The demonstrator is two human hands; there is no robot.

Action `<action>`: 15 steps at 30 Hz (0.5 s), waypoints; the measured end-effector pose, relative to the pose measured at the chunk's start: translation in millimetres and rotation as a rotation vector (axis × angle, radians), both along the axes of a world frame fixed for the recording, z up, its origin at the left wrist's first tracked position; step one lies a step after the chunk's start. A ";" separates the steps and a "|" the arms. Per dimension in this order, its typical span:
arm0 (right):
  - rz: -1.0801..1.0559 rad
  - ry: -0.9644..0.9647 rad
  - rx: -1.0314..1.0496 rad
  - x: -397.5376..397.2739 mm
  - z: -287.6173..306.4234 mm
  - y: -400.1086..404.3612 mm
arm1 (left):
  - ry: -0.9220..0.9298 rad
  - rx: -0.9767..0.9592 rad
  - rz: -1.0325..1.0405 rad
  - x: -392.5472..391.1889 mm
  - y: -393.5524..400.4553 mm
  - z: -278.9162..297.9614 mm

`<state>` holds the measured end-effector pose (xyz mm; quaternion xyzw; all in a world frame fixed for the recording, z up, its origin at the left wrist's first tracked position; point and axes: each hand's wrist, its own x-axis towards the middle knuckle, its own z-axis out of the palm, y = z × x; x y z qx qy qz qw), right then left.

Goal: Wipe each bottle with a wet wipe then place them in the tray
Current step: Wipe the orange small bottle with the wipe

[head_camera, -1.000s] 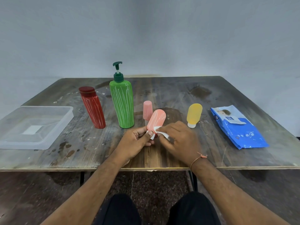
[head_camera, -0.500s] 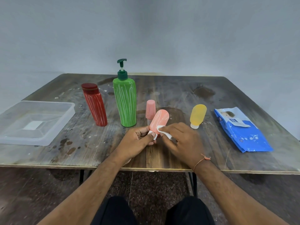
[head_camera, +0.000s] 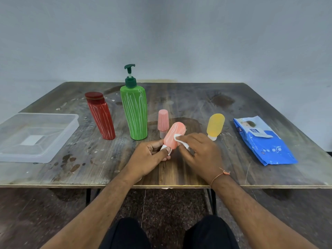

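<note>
You're mid-wipe: your left hand (head_camera: pixel 149 155) grips the coral bottle (head_camera: pixel 173 135) by its cap, just right of the green bottle (head_camera: pixel 134 114), your right hand (head_camera: pixel 199 151) pinches the wipe (head_camera: pixel 179 139) against it; next, carry it left to the tray (head_camera: pixel 59 139).

Our left hand (head_camera: pixel 150 155) gripping the coral bottle (head_camera: pixel 174 134) by its white cap, our right hand (head_camera: pixel 199 153) pressing a wet wipe (head_camera: pixel 180 140) against it, clear tray (head_camera: pixel 59 141) far left, blue wipes pack (head_camera: pixel 265 144) right

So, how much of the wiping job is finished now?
Done: nothing, the tray holds no bottle. In hand: left hand grips the coral bottle; right hand presses a wipe on it. Left: red, green, pink, yellow.
</note>
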<state>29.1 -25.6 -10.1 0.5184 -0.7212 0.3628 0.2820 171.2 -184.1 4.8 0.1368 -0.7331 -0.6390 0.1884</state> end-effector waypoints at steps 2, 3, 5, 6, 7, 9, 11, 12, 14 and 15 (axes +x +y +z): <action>0.087 0.035 0.041 2.1 -0.6 -0.8 | 0.003 -0.013 -0.007 -0.2 0.1 -0.5; 0.116 0.051 0.062 3.4 -0.7 -0.9 | 0.003 -0.015 -0.008 -0.2 0.4 -0.5; 0.119 0.071 0.071 4.8 -0.5 -0.3 | 0.006 -0.015 -0.006 -0.4 0.7 0.0; 0.095 0.077 0.060 5.1 0.3 0.1 | 0.007 -0.012 -0.005 -0.7 0.8 -0.2; 0.059 0.080 0.044 4.9 1.0 0.5 | 0.008 -0.009 -0.005 -0.8 0.8 -0.5; -0.025 0.067 -0.001 4.2 1.7 0.4 | 0.002 -0.017 0.005 -0.8 0.1 -0.9; -0.091 0.040 -0.026 3.4 2.2 0.5 | -0.005 -0.042 0.018 -0.5 -0.4 -1.6; -0.106 0.028 -0.027 2.9 2.5 0.8 | -0.008 -0.055 0.024 -0.6 -0.2 -2.1; -0.093 0.015 -0.011 2.3 2.7 1.4 | -0.007 -0.080 0.042 -0.7 0.2 -2.9; -0.066 0.014 0.003 2.6 2.4 1.4 | -0.003 -0.092 0.051 -0.5 0.3 -3.3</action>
